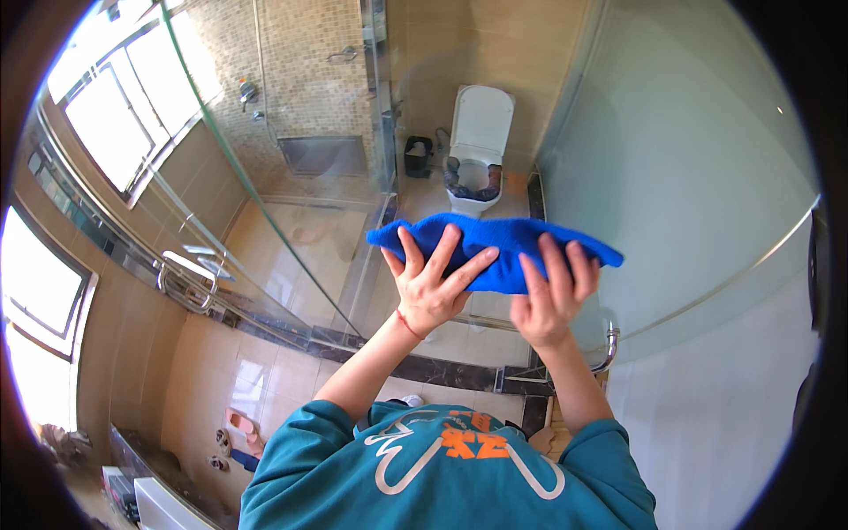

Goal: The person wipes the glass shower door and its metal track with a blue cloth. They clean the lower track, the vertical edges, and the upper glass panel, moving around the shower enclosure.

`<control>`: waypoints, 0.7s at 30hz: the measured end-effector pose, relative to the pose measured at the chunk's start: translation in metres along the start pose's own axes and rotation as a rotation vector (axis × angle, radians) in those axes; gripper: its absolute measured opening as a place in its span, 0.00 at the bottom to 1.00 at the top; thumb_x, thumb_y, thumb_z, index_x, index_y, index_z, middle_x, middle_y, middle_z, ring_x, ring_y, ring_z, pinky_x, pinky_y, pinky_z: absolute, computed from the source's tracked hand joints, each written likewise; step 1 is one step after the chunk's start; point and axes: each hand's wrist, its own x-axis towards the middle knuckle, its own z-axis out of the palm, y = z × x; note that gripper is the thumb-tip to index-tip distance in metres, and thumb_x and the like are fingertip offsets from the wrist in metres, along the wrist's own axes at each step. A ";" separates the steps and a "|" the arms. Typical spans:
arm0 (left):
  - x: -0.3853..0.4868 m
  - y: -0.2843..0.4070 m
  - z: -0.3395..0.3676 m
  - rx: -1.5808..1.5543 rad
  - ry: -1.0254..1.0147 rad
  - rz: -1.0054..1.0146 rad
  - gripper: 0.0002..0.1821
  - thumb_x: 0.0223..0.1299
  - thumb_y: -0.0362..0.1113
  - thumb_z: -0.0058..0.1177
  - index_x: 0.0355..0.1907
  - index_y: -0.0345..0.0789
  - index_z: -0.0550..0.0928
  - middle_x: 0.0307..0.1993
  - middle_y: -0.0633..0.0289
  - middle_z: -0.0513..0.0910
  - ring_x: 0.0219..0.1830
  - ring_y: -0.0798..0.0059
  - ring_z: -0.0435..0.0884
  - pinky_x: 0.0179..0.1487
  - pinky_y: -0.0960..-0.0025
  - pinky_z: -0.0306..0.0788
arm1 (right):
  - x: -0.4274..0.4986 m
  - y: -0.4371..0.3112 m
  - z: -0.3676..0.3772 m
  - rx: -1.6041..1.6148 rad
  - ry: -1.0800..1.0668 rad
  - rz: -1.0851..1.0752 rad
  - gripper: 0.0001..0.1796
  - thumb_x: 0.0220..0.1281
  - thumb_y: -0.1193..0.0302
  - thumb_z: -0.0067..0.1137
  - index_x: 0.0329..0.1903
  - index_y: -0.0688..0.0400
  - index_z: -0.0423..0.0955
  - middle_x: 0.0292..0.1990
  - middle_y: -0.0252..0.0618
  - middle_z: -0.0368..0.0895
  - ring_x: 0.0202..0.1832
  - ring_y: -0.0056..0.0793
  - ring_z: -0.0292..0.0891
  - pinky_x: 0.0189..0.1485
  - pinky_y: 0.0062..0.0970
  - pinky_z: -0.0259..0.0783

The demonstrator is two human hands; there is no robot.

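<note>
A folded bright blue cloth (507, 228) spans the space in front of my chest, its two ends drooping to the sides. My left hand (427, 288), a thin red string round its wrist, holds the cloth's left part with fingers spread over it. On the cloth's right part lies my right hand (546, 305), slightly blurred, its fingers bent against the fabric. Whether the cloth touches glass beyond it cannot be told. Past the cloth stands a white toilet (483, 119) with its lid up and a dark patterned seat cover (490, 192).
A clear glass panel (265, 199) with a metal handle (189, 285) stands at left; frosted glass (662, 165) rises at right beside a curved metal handle (609, 348). A dark stone sill (437, 371) crosses the floor. A black bin (417, 158) stands beside the toilet; pink slippers (245, 427) lie lower left.
</note>
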 end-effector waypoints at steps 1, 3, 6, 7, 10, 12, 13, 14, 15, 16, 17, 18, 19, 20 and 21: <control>-0.002 0.002 0.002 0.003 0.001 0.025 0.26 0.52 0.44 0.59 0.57 0.69 0.80 0.65 0.65 0.72 0.74 0.34 0.48 0.71 0.32 0.26 | -0.010 0.000 0.000 -0.024 -0.058 -0.046 0.20 0.67 0.55 0.50 0.49 0.55 0.80 0.59 0.45 0.77 0.66 0.48 0.60 0.71 0.53 0.44; -0.018 0.000 0.001 -0.007 -0.068 0.044 0.25 0.48 0.43 0.61 0.53 0.67 0.82 0.62 0.68 0.75 0.69 0.40 0.59 0.71 0.38 0.42 | -0.035 -0.004 0.001 0.060 -0.124 -0.094 0.29 0.65 0.45 0.52 0.54 0.57 0.75 0.59 0.44 0.76 0.66 0.44 0.60 0.72 0.51 0.42; -0.044 -0.011 -0.001 0.033 -0.134 0.182 0.25 0.46 0.42 0.62 0.52 0.64 0.83 0.59 0.69 0.76 0.54 0.54 0.73 0.62 0.52 0.61 | -0.071 -0.004 -0.009 0.306 -0.188 0.019 0.23 0.68 0.51 0.51 0.51 0.57 0.75 0.58 0.45 0.76 0.63 0.41 0.65 0.67 0.47 0.50; -0.051 -0.014 -0.004 0.009 -0.162 0.192 0.25 0.47 0.42 0.62 0.52 0.64 0.83 0.59 0.68 0.76 0.54 0.54 0.73 0.62 0.52 0.61 | -0.077 -0.003 -0.010 0.385 -0.162 0.079 0.20 0.68 0.53 0.51 0.49 0.57 0.75 0.58 0.44 0.77 0.62 0.39 0.66 0.65 0.46 0.52; -0.061 -0.023 -0.010 -0.036 -0.228 0.224 0.20 0.52 0.45 0.60 0.51 0.60 0.84 0.60 0.64 0.76 0.57 0.50 0.72 0.63 0.50 0.60 | -0.076 0.000 -0.004 0.363 0.075 0.181 0.13 0.62 0.69 0.60 0.48 0.58 0.75 0.53 0.46 0.77 0.53 0.39 0.69 0.56 0.37 0.61; -0.060 -0.025 -0.012 -0.188 -0.215 0.182 0.20 0.51 0.47 0.62 0.51 0.55 0.85 0.61 0.55 0.74 0.62 0.37 0.67 0.66 0.41 0.53 | -0.066 -0.003 0.003 0.251 0.174 0.248 0.17 0.56 0.72 0.67 0.48 0.58 0.77 0.50 0.41 0.76 0.50 0.38 0.67 0.52 0.33 0.63; -0.058 -0.025 -0.012 -0.256 -0.193 0.163 0.20 0.51 0.48 0.63 0.51 0.53 0.85 0.62 0.50 0.73 0.64 0.30 0.65 0.68 0.37 0.49 | -0.061 -0.006 0.004 0.203 0.167 0.265 0.18 0.54 0.71 0.69 0.49 0.58 0.78 0.49 0.39 0.75 0.49 0.38 0.67 0.51 0.32 0.63; -0.056 -0.022 -0.009 -0.273 -0.141 0.167 0.18 0.53 0.49 0.62 0.47 0.48 0.86 0.64 0.46 0.72 0.68 0.25 0.58 0.70 0.35 0.42 | -0.057 -0.009 0.005 0.151 0.138 0.291 0.20 0.51 0.71 0.71 0.49 0.57 0.78 0.48 0.37 0.74 0.48 0.38 0.66 0.50 0.30 0.63; -0.055 -0.019 -0.006 -0.251 -0.114 0.154 0.17 0.53 0.48 0.62 0.46 0.47 0.86 0.64 0.45 0.72 0.68 0.25 0.57 0.70 0.35 0.41 | -0.055 -0.012 0.006 0.132 0.124 0.302 0.23 0.48 0.67 0.74 0.49 0.55 0.81 0.47 0.34 0.71 0.47 0.36 0.64 0.49 0.31 0.63; -0.054 -0.014 -0.001 -0.231 -0.080 0.130 0.17 0.53 0.47 0.62 0.46 0.46 0.85 0.64 0.45 0.71 0.68 0.25 0.57 0.71 0.35 0.41 | -0.054 -0.014 0.008 0.119 0.134 0.276 0.22 0.47 0.67 0.74 0.49 0.54 0.81 0.46 0.33 0.71 0.46 0.36 0.64 0.48 0.31 0.62; -0.055 -0.009 0.004 -0.217 -0.053 0.088 0.16 0.54 0.46 0.62 0.45 0.46 0.85 0.64 0.44 0.71 0.68 0.24 0.56 0.71 0.35 0.40 | -0.055 -0.015 0.009 0.107 0.117 0.274 0.22 0.47 0.67 0.74 0.48 0.52 0.81 0.46 0.32 0.71 0.45 0.35 0.64 0.47 0.31 0.62; -0.057 -0.003 0.011 -0.202 -0.013 0.072 0.16 0.51 0.42 0.64 0.44 0.44 0.83 0.63 0.42 0.71 0.69 0.24 0.55 0.71 0.35 0.38 | -0.057 -0.016 0.010 0.103 0.099 0.257 0.21 0.47 0.67 0.74 0.47 0.50 0.82 0.45 0.32 0.72 0.44 0.35 0.65 0.45 0.32 0.62; -0.060 0.003 0.017 -0.198 0.000 0.053 0.22 0.47 0.40 0.66 0.48 0.43 0.80 0.61 0.43 0.73 0.67 0.24 0.58 0.70 0.34 0.41 | -0.060 -0.016 0.012 0.070 0.100 0.214 0.19 0.46 0.69 0.73 0.45 0.48 0.82 0.43 0.29 0.75 0.41 0.34 0.66 0.43 0.32 0.61; -0.065 0.007 0.020 -0.206 -0.010 0.098 0.23 0.46 0.40 0.66 0.48 0.42 0.79 0.60 0.43 0.74 0.65 0.25 0.61 0.68 0.34 0.44 | -0.065 -0.016 0.013 0.068 0.093 0.172 0.18 0.45 0.69 0.73 0.43 0.48 0.82 0.42 0.28 0.76 0.39 0.33 0.67 0.42 0.32 0.60; -0.070 0.009 0.022 -0.210 -0.060 0.107 0.24 0.46 0.40 0.66 0.49 0.42 0.78 0.59 0.43 0.74 0.63 0.25 0.65 0.67 0.33 0.47 | -0.069 -0.015 0.014 0.058 0.064 0.138 0.16 0.45 0.70 0.72 0.41 0.48 0.82 0.41 0.26 0.77 0.38 0.32 0.67 0.41 0.32 0.60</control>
